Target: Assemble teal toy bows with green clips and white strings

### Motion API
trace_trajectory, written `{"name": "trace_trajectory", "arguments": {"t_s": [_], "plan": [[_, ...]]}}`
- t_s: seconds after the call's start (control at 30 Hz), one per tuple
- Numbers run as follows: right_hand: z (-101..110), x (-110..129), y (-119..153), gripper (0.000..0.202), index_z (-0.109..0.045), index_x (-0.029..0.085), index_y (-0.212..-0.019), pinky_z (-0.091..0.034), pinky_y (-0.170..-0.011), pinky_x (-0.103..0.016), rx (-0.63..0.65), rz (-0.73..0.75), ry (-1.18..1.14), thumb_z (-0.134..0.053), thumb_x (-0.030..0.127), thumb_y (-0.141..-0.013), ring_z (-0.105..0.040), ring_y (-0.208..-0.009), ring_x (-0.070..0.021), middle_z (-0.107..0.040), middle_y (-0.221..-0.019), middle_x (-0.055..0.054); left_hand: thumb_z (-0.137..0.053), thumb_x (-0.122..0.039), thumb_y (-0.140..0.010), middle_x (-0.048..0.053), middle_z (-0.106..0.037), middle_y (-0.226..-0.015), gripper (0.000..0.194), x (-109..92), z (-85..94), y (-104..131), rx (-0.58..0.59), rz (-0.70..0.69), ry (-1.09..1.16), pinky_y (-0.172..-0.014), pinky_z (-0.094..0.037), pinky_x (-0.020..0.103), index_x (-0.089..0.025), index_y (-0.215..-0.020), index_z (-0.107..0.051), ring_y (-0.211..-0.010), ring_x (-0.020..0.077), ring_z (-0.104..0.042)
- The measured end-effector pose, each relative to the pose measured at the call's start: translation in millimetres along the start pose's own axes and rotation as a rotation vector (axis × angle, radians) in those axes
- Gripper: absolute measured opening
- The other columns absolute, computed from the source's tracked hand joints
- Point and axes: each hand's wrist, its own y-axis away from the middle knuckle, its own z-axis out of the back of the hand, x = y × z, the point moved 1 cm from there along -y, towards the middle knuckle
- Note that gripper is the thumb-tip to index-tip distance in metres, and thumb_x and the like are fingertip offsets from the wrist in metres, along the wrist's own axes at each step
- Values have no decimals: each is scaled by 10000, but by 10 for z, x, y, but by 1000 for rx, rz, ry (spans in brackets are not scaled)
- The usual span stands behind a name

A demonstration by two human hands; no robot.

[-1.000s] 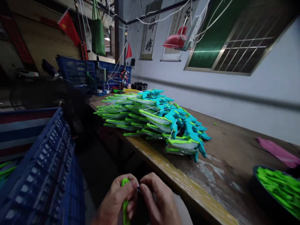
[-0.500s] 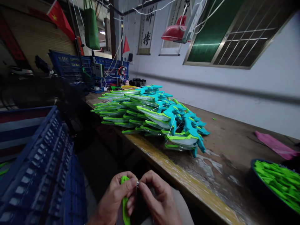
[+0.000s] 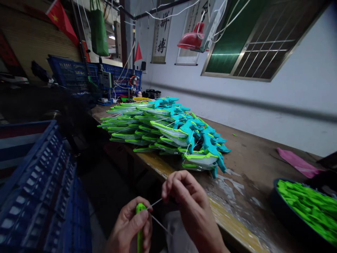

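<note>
The left hand (image 3: 131, 225) grips a green stick (image 3: 139, 225); the right hand (image 3: 192, 207) pinches a thin string (image 3: 155, 202) beside the counter (image 3: 247, 165).

**Readable marks: wall scrolls only**

Left hanging scroll (image 3: 160, 35) on the white back wall: two large black brush characters, one above the other, 拼 over 搏. Clear.

Second scroll (image 3: 190, 42) just to its right: brush strokes at the top, mostly hidden behind the red lamp shade (image 3: 191, 39); unreadable.

Blue crate (image 3: 68, 73) at the far end of the table: pale embossed lettering on its side, too blurred to make out.
</note>
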Motion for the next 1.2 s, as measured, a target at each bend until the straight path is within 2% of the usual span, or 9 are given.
{"name": "trace_trajectory", "arguments": {"t_s": [0.1, 0.27, 0.33, 0.43, 0.57, 0.7, 0.83, 1.0, 1.2], "plan": [[20, 8, 57, 203, -540, 214, -888, -454, -622, -224, -11, 108, 148, -519, 338, -1046, -539, -668, -127, -573, -769, 0, -804, -490, -794, -50, -556, -504, 339, 11, -28, 10, 25, -23, -78, -379, -415, 143, -188, -815, -651, -375, 59, -478], [-54, -123, 282, 126, -512, 236, -914, -476, -696, -243, 226, 277, 641, -492, 175, -1023, -556, -765, -147, -547, -912, -29, -806, -458, -805, -60, -539, -499, 313, 35, 0, 0, -34, 18, -36, -404, -369, 152, -188, -805, -648, -402, 61, -454], [-61, -202, 335, 143, -514, 235, -917, -480, -693, -226, 271, 308, 684, -480, 132, -1010, -564, -788, -138, -530, -956, -31, -851, -406, -770, -46, -591, -583, 287, 30, 13, 1, -65, 25, 16, -471, -409, 161, -189, -829, -673, -484, 72, -521], [-36, -311, 359, 137, -576, 243, -962, -502, -750, -215, 215, 346, 591, -534, 113, -967, -602, -877, -141, -543, -1012, -30, -903, -373, -707, -25, -638, -676, 301, 8, 15, 4, -78, 8, 37, -556, -460, 171, -181, -836, -711, -583, 87, -582], [-11, -392, 351, 117, -645, 229, -879, -504, -809, -234, 91, 171, 375, -602, 141, -943, -615, -898, -147, -587, -957, -17, -897, -424, -698, -40, -594, -570, 317, -5, 17, -17, -23, 11, -45, -467, -432, 159, -186, -827, -733, -462, 68, -526], [-48, -437, 333, 167, -633, 191, -766, -506, -624, -213, 12, -109, 22, -744, 257, -871, -631, -676, -107, -556, -889, 12, -877, -491, -697, -31, -602, -525, 364, 15, 54, -49, 17, 27, -130, -401, -473, 197, -186, -833, -730, -397, 91, -518], [-95, -505, 321, 279, -572, 193, -802, -497, -483, -230, 43, -306, -237, -797, 355, -830, -614, -492, -128, -608, -688, 27, -849, -475, -743, -31, -616, -525, 334, 39, 96, -64, 34, 0, -146, -398, -504, 198, -178, -805, -710, -390, 89, -536], [-100, -528, 310, 370, -547, 196, -849, -471, -495, -194, -47, -363, -229, -863, 364, -754, -584, -492, -110, -615, -587, 45, -808, -485, -790, -31, -624, -529, 341, 57, 112, -87, 51, -17, -159, -386, -504, 189, -170, -785, -677, -379, 85, -539], [-80, -533, 287, 280, -600, 189, -767, -476, -478, -223, -1, -362, -171, -826, 354, -775, -591, -469, -136, -631, -571, 22, -790, -524, -792, -46, -584, -502, 395, 82, 92, -96, 33, -21, -190, -382, -484, 187, -168, -749, -624, -364, 82, -517]]}}
